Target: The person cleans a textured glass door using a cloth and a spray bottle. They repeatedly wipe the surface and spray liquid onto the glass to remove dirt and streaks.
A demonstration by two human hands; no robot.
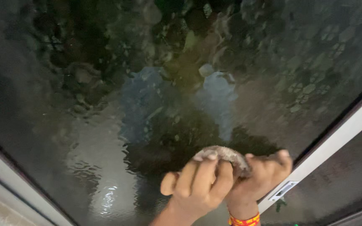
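Observation:
A crumpled grey-brown cloth [227, 154] is pressed against a dark textured glass pane [147, 96]. My left hand [197, 184] grips the cloth's left side, fingers curled over it. My right hand [265, 173] holds the cloth's right side, close to the white window frame [344, 129]. Both hands touch each other low on the pane. A red and yellow thread band [243, 220] circles my right wrist.
The glass shows blurred reflections and wavy patterns. A white frame bar [5, 175] runs along the lower left. A small metal latch plate [283, 190] sits on the right frame bar. Another dark pane [348, 184] lies beyond that bar.

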